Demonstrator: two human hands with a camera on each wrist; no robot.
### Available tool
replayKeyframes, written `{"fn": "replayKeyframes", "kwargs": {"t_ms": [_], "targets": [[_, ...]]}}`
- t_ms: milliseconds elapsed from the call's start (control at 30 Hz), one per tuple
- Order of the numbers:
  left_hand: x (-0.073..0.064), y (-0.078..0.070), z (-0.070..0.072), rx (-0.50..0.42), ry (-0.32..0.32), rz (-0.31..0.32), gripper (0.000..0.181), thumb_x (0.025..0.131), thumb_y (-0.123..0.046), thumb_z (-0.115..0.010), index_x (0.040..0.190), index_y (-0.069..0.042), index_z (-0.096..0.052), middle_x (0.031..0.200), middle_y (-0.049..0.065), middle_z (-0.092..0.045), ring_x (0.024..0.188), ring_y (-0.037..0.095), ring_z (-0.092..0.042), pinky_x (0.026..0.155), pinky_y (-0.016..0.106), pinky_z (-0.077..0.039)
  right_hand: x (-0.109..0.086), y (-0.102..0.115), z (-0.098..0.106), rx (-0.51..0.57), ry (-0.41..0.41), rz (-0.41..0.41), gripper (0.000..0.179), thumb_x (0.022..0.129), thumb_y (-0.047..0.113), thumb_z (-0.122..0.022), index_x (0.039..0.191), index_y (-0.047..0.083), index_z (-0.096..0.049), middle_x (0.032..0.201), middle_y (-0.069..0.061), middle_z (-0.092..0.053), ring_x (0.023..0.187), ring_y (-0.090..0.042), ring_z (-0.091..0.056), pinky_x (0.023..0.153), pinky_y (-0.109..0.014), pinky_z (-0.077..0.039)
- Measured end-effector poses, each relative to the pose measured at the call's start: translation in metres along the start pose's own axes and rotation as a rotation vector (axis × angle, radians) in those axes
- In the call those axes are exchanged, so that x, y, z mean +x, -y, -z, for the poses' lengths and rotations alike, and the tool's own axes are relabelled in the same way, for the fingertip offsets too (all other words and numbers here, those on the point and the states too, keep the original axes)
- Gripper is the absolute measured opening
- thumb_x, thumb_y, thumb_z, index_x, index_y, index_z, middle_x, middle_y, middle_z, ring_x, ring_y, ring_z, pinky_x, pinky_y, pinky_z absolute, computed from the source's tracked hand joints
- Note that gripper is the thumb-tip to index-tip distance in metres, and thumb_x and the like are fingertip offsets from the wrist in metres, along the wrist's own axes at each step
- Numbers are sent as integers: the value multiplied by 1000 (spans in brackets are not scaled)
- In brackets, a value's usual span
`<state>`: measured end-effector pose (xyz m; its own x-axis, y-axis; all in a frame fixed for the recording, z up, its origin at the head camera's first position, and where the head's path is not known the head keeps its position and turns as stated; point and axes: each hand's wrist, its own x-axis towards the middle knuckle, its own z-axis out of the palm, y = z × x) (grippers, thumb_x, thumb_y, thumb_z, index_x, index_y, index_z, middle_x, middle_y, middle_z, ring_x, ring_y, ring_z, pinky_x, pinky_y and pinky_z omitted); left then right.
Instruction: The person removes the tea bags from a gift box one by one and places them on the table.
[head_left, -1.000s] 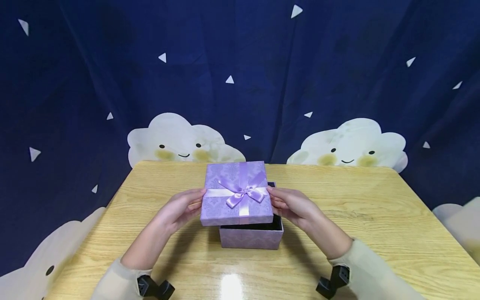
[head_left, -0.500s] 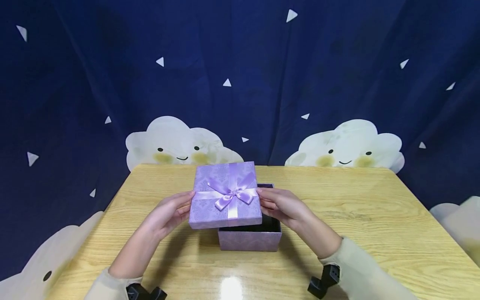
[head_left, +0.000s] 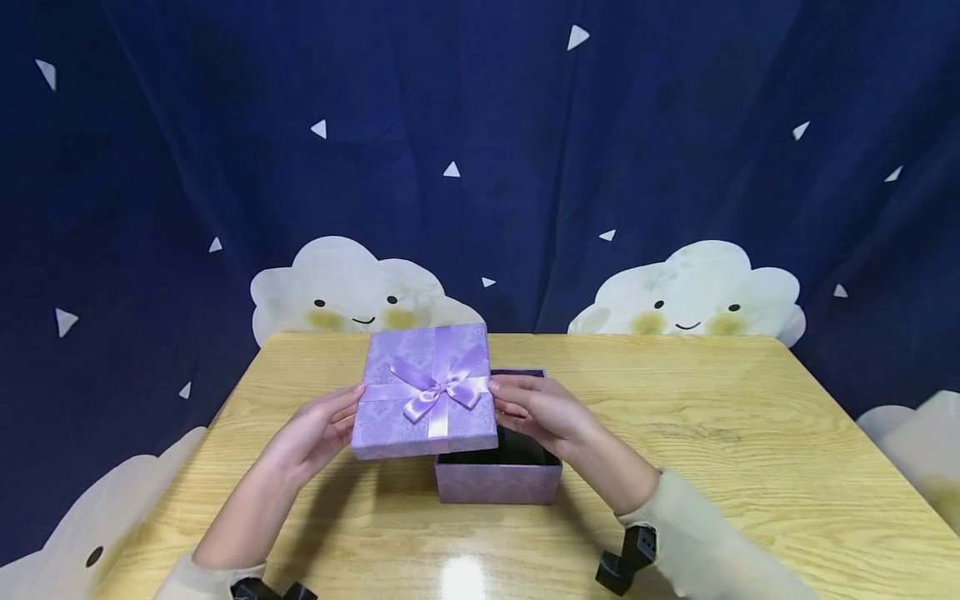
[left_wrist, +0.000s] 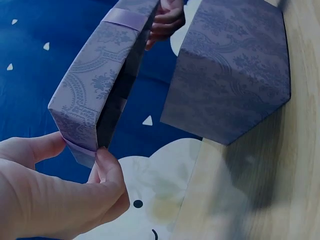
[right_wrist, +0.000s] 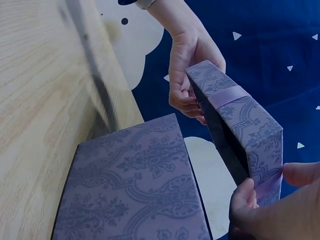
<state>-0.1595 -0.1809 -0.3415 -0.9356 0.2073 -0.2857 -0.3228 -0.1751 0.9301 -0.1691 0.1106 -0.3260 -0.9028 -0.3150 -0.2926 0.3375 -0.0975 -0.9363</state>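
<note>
A purple patterned box lid [head_left: 405,425] with a satin ribbon and bow [head_left: 441,390] hangs above the table between both hands. My left hand [head_left: 311,433] pinches its left side at the ribbon, thumb on top and fingers under the rim. On the opposite side, my right hand [head_left: 547,417] pinches the lid the same way. Below and to the right stands the matching box base [head_left: 498,483], its dark inside partly covered by the lid in the head view. Both wrist views show a gap between the lid [left_wrist: 95,75] and the base [right_wrist: 135,185].
The box base stands on a light wooden table [head_left: 712,433]. Behind the table hangs a dark blue curtain [head_left: 510,125] with white triangles and smiling clouds [head_left: 360,287]. A black wrist device [head_left: 626,562] sits on the right sleeve.
Both hands have carried the lid to the left, uncovering more of the base's dark inside. The base has stayed in place on the table.
</note>
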Motion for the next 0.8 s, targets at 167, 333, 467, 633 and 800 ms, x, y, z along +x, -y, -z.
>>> {"fn": "replayKeyframes", "kwargs": {"t_ms": [167, 333, 467, 633, 800], "targets": [[-2, 2, 9, -21, -6, 3, 35, 100, -21, -49, 126, -2, -38, 95, -9, -62, 91, 4, -60, 83, 15, -54, 4, -3, -6, -23, 5, 15, 47, 95, 11, -56, 135, -12, -42, 99, -2, -61, 89, -7, -60, 80, -15, -57], [-3, 2, 19, -32, -14, -8, 18, 99, -21, -51, 113, -9, -49, 95, -9, -62, 91, 5, -60, 83, 16, -54, 7, -5, -15, -49, -10, 46, 46, 94, 9, -58, 134, -11, -46, 113, -11, -62, 91, -8, -62, 90, -22, -59], [-4, 2, 25, -42, -21, -24, 7, 100, -20, -50, 100, -17, -56, 94, -10, -63, 90, 4, -61, 82, 16, -54, 10, -7, -23, -65, -18, 76, 45, 93, 6, -59, 133, -9, -47, 130, -21, -56, 97, -9, -63, 100, -32, -56], [-5, 2, 32, -20, -49, -44, 11, 100, -20, -49, 96, -19, -59, 90, -12, -65, 86, 1, -63, 79, 15, -55, 15, -10, -32, -83, -36, 96, 45, 92, 4, -60, 134, -7, -48, 131, -24, -55, 96, -9, -62, 98, -31, -57], [-5, 2, 38, 55, -81, -66, 26, 100, -20, -49, 120, -4, -48, 89, -16, -65, 87, -3, -63, 81, 12, -55, 24, -12, -41, -103, -74, 128, 42, 90, 2, -62, 131, -5, -53, 125, -23, -60, 93, -9, -64, 97, -31, -58]]}}
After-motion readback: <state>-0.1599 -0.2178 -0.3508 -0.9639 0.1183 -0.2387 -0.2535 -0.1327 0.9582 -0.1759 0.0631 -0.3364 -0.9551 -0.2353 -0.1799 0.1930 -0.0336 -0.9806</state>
